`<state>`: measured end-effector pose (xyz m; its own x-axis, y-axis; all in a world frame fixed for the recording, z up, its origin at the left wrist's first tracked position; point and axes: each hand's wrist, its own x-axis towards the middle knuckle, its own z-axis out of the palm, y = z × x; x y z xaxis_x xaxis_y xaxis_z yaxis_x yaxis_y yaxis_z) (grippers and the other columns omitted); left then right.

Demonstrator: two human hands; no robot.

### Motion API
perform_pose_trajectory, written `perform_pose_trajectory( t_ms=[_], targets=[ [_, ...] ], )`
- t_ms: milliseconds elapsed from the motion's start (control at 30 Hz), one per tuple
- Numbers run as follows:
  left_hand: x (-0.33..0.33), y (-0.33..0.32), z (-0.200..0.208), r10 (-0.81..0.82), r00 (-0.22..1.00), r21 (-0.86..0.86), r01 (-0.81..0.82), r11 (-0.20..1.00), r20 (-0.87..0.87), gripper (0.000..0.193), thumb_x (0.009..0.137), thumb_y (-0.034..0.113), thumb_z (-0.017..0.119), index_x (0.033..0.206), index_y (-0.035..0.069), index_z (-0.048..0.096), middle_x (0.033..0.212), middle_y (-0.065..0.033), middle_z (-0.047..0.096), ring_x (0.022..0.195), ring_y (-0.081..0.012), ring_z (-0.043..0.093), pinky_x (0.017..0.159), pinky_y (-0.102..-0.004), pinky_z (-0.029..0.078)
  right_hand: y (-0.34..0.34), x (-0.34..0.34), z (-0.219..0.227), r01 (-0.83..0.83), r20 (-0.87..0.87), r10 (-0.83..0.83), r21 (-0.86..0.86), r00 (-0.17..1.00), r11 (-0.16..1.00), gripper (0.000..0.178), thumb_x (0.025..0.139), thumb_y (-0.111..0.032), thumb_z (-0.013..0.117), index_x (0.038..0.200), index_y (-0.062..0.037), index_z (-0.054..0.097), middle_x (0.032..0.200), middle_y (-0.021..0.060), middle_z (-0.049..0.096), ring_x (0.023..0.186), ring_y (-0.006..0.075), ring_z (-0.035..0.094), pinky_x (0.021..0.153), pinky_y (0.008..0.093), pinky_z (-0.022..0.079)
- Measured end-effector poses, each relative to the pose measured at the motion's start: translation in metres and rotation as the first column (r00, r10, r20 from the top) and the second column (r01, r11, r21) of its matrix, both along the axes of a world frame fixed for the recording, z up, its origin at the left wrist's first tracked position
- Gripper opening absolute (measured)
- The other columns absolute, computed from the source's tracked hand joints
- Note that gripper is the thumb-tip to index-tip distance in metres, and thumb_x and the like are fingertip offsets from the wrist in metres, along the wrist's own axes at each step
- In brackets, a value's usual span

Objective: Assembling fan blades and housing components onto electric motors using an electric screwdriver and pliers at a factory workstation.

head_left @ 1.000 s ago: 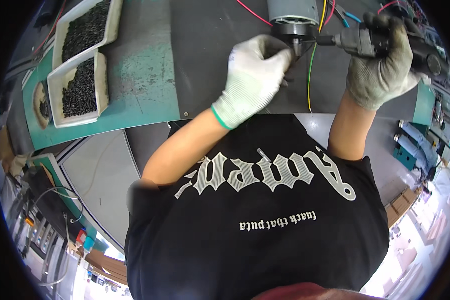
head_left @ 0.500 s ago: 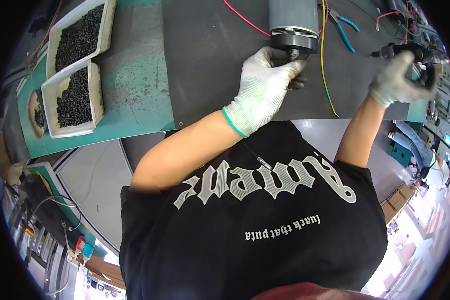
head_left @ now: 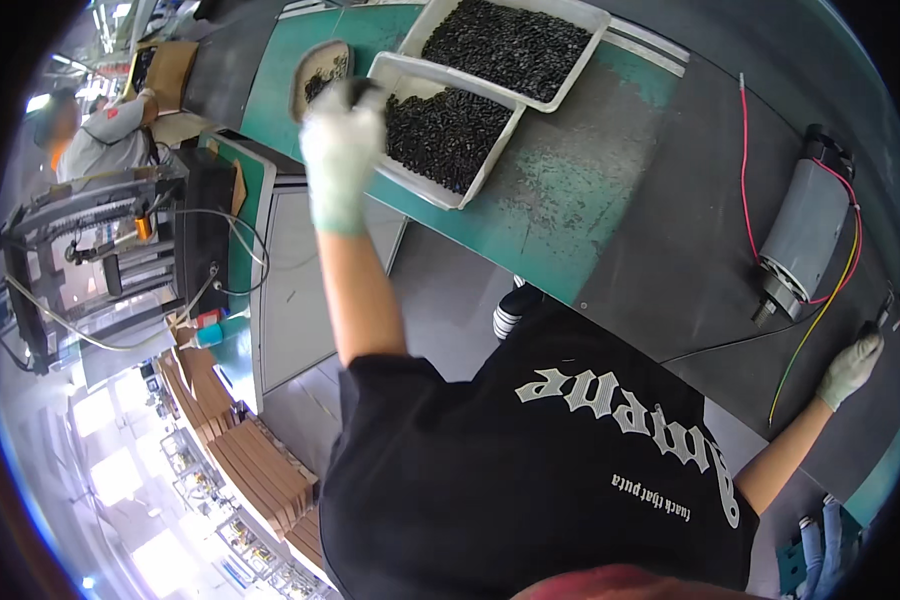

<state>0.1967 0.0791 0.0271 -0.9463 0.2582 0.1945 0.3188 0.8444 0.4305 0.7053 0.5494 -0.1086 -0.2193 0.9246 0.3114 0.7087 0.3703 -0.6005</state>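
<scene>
- Left gloved hand (head_left: 342,150) has swung from the grey cylindrical motor (head_left: 806,233) to the white tray of black screws (head_left: 444,128); fingertips at its rim, grip unclear
- Right gloved hand (head_left: 850,368) rests loosely open on the dark mat (head_left: 670,250), motor nearby

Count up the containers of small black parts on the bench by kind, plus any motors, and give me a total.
White rectangular trays of small black parts: 2, the near one by the gloved left hand and the far one.
Small round brown dish of black parts: 1.
Grey cylindrical motor with coloured wires: 1.
Total: 4.
</scene>
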Motion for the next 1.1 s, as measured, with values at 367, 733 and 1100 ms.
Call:
perform_pose_trajectory(
  t_ms=[367,733,1100],
  targets=[
    [-0.199,-0.071,-0.047,0.084,0.994,-0.520,-0.107,0.847,-0.068,0.035,0.081,0.030,0.065,0.108,0.008,0.071,0.113,-0.0202,0.066,0.107,-0.0353,0.062,0.094,-0.0404,0.049,0.012,0.002,-0.003,0.030,-0.065,-0.032,-0.029,0.997,0.999,0.054,0.103,-0.044,0.039,0.127,0.0021,0.055,0.118,0.0173,0.063,0.110,0.0269,0.060,0.094,0.0350,0.045],
    [-0.224,-0.096,-0.070,-0.011,1.000,-0.496,0.004,0.868,-0.010,0.036,0.084,0.027,0.061,0.107,0.000,0.068,0.106,-0.0260,0.067,0.102,-0.0384,0.064,0.091,-0.0419,0.050,0.011,0.000,-0.005,0.035,-0.120,-0.045,-0.084,0.992,0.996,0.056,0.102,-0.046,0.043,0.128,0.0017,0.055,0.107,0.0076,0.062,0.092,0.0149,0.056,0.082,0.0278,0.046],
    [-0.221,-0.107,-0.067,0.047,0.991,-0.061,-0.039,0.997,0.128,0.029,0.085,0.019,0.068,0.104,-0.002,0.070,0.092,-0.0160,0.072,0.084,-0.0232,0.069,0.075,-0.0336,0.053,0.000,-0.015,0.005,0.043,-0.044,-0.048,-0.118,0.998,0.992,0.053,0.102,-0.046,0.043,0.124,-0.0002,0.058,0.095,0.0056,0.059,0.081,0.0143,0.053,0.074,0.0278,0.044]
  ],
)
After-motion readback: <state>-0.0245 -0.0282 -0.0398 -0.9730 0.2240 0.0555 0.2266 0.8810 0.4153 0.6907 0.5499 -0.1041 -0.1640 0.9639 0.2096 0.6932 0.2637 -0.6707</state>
